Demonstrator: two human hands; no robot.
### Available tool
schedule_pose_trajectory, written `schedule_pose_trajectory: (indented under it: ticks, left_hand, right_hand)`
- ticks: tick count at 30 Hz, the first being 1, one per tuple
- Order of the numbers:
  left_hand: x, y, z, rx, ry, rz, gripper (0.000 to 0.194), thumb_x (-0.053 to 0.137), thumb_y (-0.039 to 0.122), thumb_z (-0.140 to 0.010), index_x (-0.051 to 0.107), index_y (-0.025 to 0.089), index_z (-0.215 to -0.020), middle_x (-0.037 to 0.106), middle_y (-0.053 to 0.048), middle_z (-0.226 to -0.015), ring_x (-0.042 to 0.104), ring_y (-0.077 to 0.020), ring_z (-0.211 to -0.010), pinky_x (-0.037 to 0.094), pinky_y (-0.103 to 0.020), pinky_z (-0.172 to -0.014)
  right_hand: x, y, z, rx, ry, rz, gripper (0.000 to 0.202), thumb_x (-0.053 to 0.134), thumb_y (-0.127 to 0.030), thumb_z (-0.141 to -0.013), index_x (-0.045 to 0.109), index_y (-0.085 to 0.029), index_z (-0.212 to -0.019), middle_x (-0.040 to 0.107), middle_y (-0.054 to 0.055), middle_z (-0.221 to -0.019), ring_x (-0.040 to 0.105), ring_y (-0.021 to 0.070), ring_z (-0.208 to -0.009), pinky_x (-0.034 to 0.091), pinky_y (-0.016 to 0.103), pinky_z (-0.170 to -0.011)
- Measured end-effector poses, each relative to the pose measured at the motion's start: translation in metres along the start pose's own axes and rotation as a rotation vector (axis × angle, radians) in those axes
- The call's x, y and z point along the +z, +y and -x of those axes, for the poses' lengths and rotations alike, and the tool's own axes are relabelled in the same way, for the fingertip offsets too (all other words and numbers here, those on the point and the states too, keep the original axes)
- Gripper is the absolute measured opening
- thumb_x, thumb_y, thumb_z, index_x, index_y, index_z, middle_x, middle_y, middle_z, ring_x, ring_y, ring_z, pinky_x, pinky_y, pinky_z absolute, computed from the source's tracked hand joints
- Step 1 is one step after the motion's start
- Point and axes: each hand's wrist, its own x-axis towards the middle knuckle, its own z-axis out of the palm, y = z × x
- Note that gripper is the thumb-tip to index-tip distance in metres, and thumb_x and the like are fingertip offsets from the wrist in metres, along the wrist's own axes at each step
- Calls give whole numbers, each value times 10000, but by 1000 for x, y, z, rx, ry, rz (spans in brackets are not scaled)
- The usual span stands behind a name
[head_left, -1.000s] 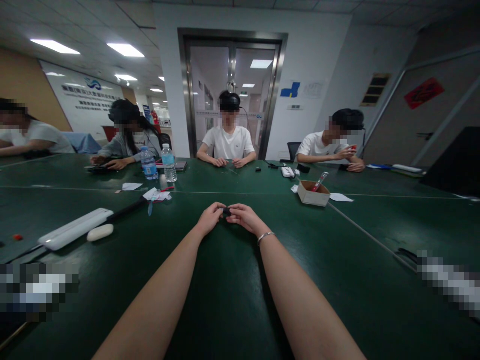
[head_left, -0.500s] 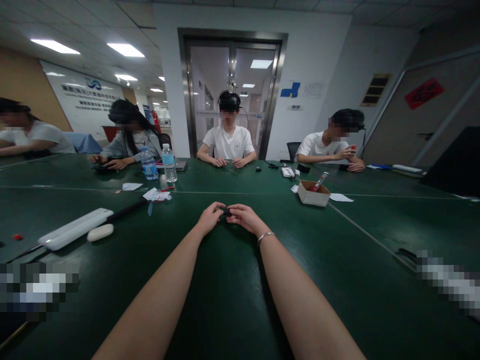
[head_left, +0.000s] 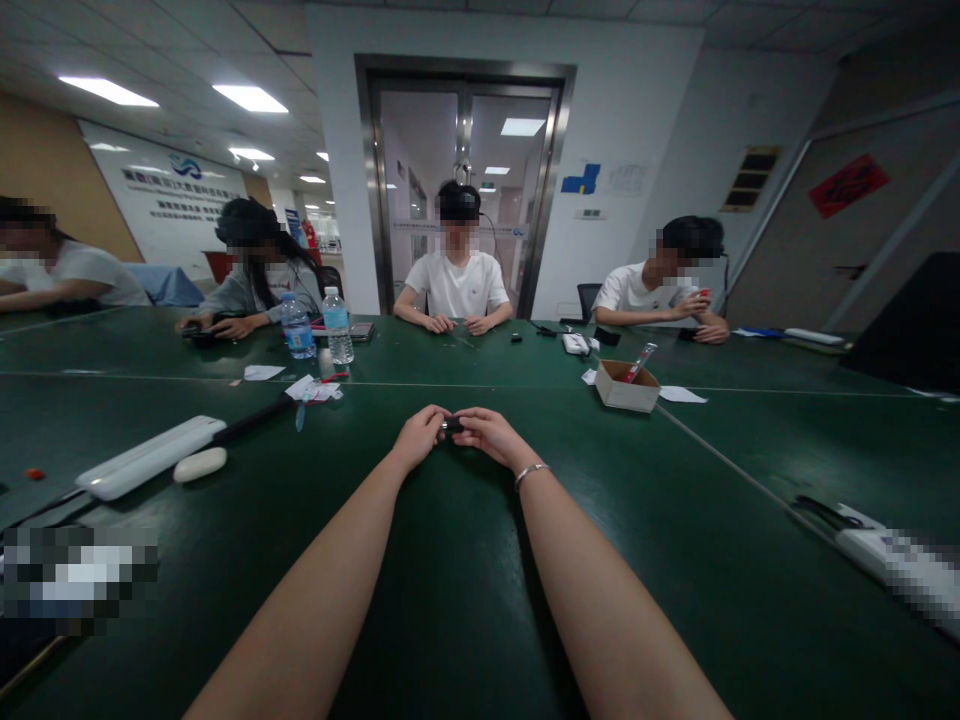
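In the head view, a small black object (head_left: 453, 425) with a short silvery stretch at its left end is held just above or on the green table (head_left: 465, 560). Its exact kind is too small to make out. My left hand (head_left: 421, 438) pinches the left end between thumb and fingers. Opposite it, my right hand (head_left: 487, 437) grips the black right end with its fingers closed. The fingers partly hide both ends. A silver bracelet (head_left: 531, 474) circles my right wrist.
An open box (head_left: 628, 390) with a slim item in it stands right of my hands. Two water bottles (head_left: 339, 326) and papers (head_left: 315, 388) lie ahead left, nearer a white power strip (head_left: 150, 458) and white oval object (head_left: 200, 465). Several people sit across the table.
A silvery part of the small object now shows beside my left fingers, where it looked all dark before. My hands have stayed in nearly the same place.
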Motion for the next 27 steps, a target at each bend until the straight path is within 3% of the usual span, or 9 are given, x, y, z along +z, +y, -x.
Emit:
schedule_pose_trajectory:
  ticks: [3, 7, 12, 17, 23, 27]
  left_hand:
    - [0, 0, 0, -10, -16, 12, 303, 390, 364, -826, 602, 183, -943, 515, 9, -626, 460, -96, -505, 347, -183, -435]
    - [0, -2, -1, -38, -6, -10, 270, 410, 286, -793, 596, 183, -960, 518, 9, -653, 463, -95, -512, 340, -178, -425]
    - [0, -4, -2, -5, -25, -21, 338, 361, 393, -838, 605, 179, -932, 522, 6, -614, 446, -101, -502, 326, -186, -426]
    - [0, -3, -2, -11, -13, -25, 260, 434, 286, -782, 600, 194, -959, 553, 4, -705, 465, -98, -536, 353, -189, -457]
    - [-1, -4, -3, -4, -17, -45, 329, 374, 374, -835, 606, 172, -954, 524, 7, -610, 455, -108, -516, 349, -202, -471]
    - [-1, -4, -3, -8, -13, -31, 274, 406, 291, -809, 602, 189, -970, 536, 6, -662, 460, -101, -530, 352, -197, -480]
  right_hand:
    - [-1, 1, -1, -1, -1, -5, 121, 528, -15, -838, 592, -72, -923, 653, 90, -769, 663, 145, -591, 577, 239, -613]
    - [-2, 2, -2, -1, -2, -10, 122, 555, -14, -823, 598, -69, -923, 656, 94, -777, 659, 145, -578, 575, 237, -599]
    - [0, 1, -1, -1, -3, -12, 111, 547, -17, -829, 606, -73, -904, 656, 87, -743, 659, 146, -578, 575, 240, -602]
    - [0, -1, 0, 5, -7, -7, 140, 512, -6, -841, 602, -68, -929, 660, 102, -771, 662, 148, -579, 575, 238, -604]
    - [1, -1, 0, 7, -2, -7, 127, 518, -6, -840, 598, -65, -919, 651, 94, -740, 663, 151, -583, 576, 243, -612]
    - [0, -1, 0, 6, -3, -8, 130, 538, -6, -828, 598, -74, -921, 651, 81, -735, 661, 148, -573, 578, 244, -610]
